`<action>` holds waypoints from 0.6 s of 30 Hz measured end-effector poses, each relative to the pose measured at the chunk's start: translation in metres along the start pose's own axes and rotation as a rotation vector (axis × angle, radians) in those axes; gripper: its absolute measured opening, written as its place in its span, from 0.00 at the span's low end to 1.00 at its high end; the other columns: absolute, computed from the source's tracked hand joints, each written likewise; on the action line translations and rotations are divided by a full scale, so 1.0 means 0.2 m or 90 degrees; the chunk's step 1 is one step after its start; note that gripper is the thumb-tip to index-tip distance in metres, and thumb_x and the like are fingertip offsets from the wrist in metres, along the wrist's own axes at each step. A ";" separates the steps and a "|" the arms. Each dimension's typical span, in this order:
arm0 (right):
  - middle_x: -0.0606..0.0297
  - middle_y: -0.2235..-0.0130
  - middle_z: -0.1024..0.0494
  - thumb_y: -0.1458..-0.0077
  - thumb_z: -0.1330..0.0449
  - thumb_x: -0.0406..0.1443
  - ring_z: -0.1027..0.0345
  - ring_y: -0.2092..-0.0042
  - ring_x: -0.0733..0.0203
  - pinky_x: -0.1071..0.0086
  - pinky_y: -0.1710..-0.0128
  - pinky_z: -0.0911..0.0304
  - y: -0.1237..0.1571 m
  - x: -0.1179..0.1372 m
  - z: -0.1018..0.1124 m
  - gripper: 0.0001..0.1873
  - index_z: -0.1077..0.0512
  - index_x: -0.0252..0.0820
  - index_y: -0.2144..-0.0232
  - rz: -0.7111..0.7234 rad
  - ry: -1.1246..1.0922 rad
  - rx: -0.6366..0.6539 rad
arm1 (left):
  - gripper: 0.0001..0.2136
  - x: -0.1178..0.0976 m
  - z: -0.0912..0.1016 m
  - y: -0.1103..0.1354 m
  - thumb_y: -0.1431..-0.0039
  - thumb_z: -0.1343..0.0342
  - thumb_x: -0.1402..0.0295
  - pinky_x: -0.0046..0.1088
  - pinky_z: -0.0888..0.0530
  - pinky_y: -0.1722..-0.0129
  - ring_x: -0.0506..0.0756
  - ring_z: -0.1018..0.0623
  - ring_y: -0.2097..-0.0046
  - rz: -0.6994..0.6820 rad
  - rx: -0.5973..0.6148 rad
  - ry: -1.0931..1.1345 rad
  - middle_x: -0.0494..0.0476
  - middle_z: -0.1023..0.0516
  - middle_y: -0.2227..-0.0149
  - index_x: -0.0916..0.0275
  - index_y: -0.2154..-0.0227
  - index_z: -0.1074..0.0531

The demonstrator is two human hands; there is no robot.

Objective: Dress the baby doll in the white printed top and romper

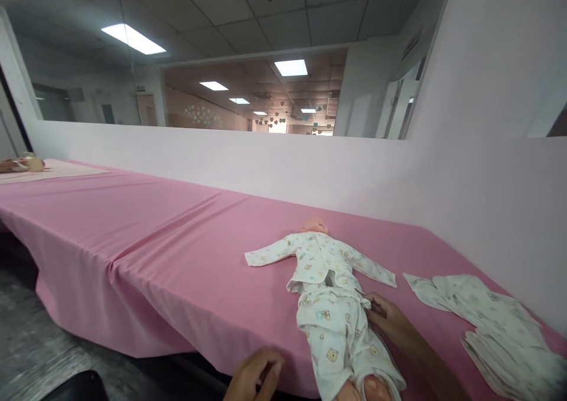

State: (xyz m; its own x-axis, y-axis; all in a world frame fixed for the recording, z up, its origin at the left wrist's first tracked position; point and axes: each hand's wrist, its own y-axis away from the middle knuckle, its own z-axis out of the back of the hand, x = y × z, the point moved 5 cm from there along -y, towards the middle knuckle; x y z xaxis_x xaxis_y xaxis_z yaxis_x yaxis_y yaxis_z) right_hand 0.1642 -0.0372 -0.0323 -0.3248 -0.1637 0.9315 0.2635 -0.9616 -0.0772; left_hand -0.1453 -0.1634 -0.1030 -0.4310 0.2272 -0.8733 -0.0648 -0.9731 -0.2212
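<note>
A baby doll (315, 225) lies on its back on the pink-covered table, its head toward the wall and its feet toward me. It wears a white printed baby shirt (316, 256) with both sleeves spread out. White printed baby pants (332, 324) cover its legs up to the waist, and the bare feet show at the cuffs. My right hand (390, 321) is closed on the waistband at the doll's right-hand side in view. My left hand (257, 374) hangs beside the table's front edge, fingers loosely bent and apart, holding nothing, to the left of the pants.
Folded white printed baby clothes (496, 324) lie to the right of the doll. Pink cloth (177, 241) covers the long table and drapes over its front edge. At the far left, a bottle (33, 162) and other items rest on a pale mat (71, 170). A wall with a window stands behind.
</note>
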 end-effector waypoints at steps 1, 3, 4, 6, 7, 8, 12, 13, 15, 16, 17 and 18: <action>0.60 0.65 0.23 0.52 0.37 0.50 0.29 0.60 0.52 0.63 0.60 0.34 0.00 0.00 0.00 0.19 0.30 0.42 0.68 0.005 0.018 -0.008 | 0.17 -0.08 0.02 -0.06 0.33 0.56 0.54 0.27 0.29 0.62 0.53 0.27 0.65 -0.039 0.001 0.017 0.54 0.25 0.68 0.58 0.66 0.26; 0.64 0.69 0.26 0.50 0.39 0.49 0.32 0.64 0.55 0.65 0.65 0.37 0.00 0.00 -0.01 0.16 0.32 0.42 0.71 0.021 0.095 -0.046 | 0.16 -0.21 0.05 -0.21 0.32 0.57 0.56 0.27 0.29 0.61 0.53 0.27 0.63 -0.059 -0.019 0.046 0.55 0.24 0.63 0.59 0.62 0.27; 0.66 0.71 0.28 0.49 0.40 0.48 0.34 0.66 0.56 0.66 0.66 0.38 -0.01 0.00 -0.01 0.15 0.34 0.43 0.72 0.033 0.144 -0.078 | 0.15 -0.25 0.06 -0.29 0.33 0.55 0.57 0.28 0.29 0.60 0.54 0.27 0.61 -0.058 -0.032 0.056 0.56 0.24 0.59 0.59 0.58 0.27; 0.69 0.74 0.33 0.47 0.44 0.46 0.38 0.70 0.59 0.67 0.70 0.42 -0.03 0.00 0.00 0.13 0.38 0.45 0.74 0.041 0.238 -0.153 | 0.14 -0.29 0.04 -0.43 0.35 0.52 0.59 0.30 0.29 0.56 0.55 0.26 0.56 -0.048 -0.028 0.080 0.59 0.25 0.52 0.59 0.52 0.29; 0.70 0.76 0.34 0.47 0.46 0.46 0.40 0.71 0.60 0.68 0.72 0.44 -0.03 0.00 0.00 0.13 0.40 0.45 0.75 0.035 0.270 -0.188 | 0.15 -0.30 0.02 -0.49 0.36 0.51 0.61 0.31 0.29 0.54 0.56 0.26 0.54 -0.044 -0.011 0.088 0.59 0.26 0.51 0.60 0.51 0.30; 0.70 0.76 0.35 0.47 0.47 0.46 0.41 0.72 0.60 0.68 0.73 0.45 -0.04 0.00 0.00 0.13 0.41 0.46 0.76 0.026 0.287 -0.215 | 0.15 -0.30 -0.01 -0.54 0.38 0.50 0.62 0.31 0.29 0.53 0.56 0.27 0.53 -0.043 0.006 0.094 0.60 0.26 0.50 0.60 0.50 0.31; 0.66 0.69 0.25 0.48 0.42 0.47 0.31 0.66 0.56 0.65 0.66 0.36 -0.05 -0.02 0.00 0.13 0.35 0.45 0.70 0.004 0.163 -0.132 | 0.10 -0.28 -0.07 -0.61 0.41 0.49 0.66 0.30 0.30 0.58 0.54 0.28 0.58 -0.053 0.031 0.095 0.56 0.26 0.55 0.61 0.57 0.31; 0.62 0.63 0.22 0.49 0.40 0.48 0.28 0.60 0.53 0.63 0.60 0.33 -0.05 -0.02 0.00 0.15 0.31 0.45 0.66 0.001 0.101 -0.089 | 0.08 -0.27 -0.08 -0.61 0.41 0.49 0.67 0.29 0.31 0.60 0.54 0.29 0.60 -0.056 0.030 0.095 0.55 0.26 0.58 0.61 0.59 0.31; 0.55 0.50 0.23 0.51 0.36 0.50 0.29 0.48 0.48 0.59 0.49 0.34 -0.05 -0.01 0.02 0.22 0.28 0.45 0.57 -0.018 -0.005 -0.038 | 0.05 -0.26 -0.08 -0.61 0.42 0.51 0.69 0.28 0.33 0.64 0.53 0.31 0.63 -0.057 0.030 0.090 0.52 0.28 0.63 0.60 0.63 0.33; 0.54 0.45 0.25 0.51 0.36 0.51 0.32 0.43 0.46 0.58 0.45 0.36 -0.05 0.00 0.04 0.26 0.28 0.45 0.53 -0.029 -0.036 -0.033 | 0.05 -0.26 -0.08 -0.61 0.43 0.51 0.71 0.27 0.34 0.65 0.52 0.31 0.64 -0.056 0.031 0.084 0.52 0.29 0.64 0.60 0.64 0.34; 0.53 0.41 0.28 0.51 0.36 0.52 0.36 0.40 0.46 0.57 0.43 0.38 -0.05 0.01 0.04 0.29 0.28 0.46 0.49 -0.041 -0.046 -0.035 | 0.05 -0.26 -0.08 -0.61 0.44 0.52 0.72 0.27 0.34 0.66 0.52 0.32 0.64 -0.055 0.031 0.074 0.51 0.30 0.65 0.60 0.64 0.35; 0.53 0.39 0.31 0.49 0.37 0.53 0.39 0.37 0.45 0.56 0.40 0.40 -0.06 0.03 0.05 0.32 0.30 0.46 0.45 -0.052 -0.042 -0.044 | 0.06 -0.27 -0.08 -0.62 0.45 0.52 0.73 0.27 0.35 0.66 0.52 0.32 0.65 -0.053 0.030 0.058 0.51 0.30 0.66 0.60 0.64 0.35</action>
State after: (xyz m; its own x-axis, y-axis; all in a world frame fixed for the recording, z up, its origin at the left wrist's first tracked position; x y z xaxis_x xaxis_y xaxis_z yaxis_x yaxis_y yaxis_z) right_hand 0.1686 -0.0249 -0.0225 -0.2822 -0.0710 0.9567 0.1744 -0.9844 -0.0216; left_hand -0.0992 -0.0543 -0.0363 -0.3383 0.3083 -0.8891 -0.1409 -0.9508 -0.2760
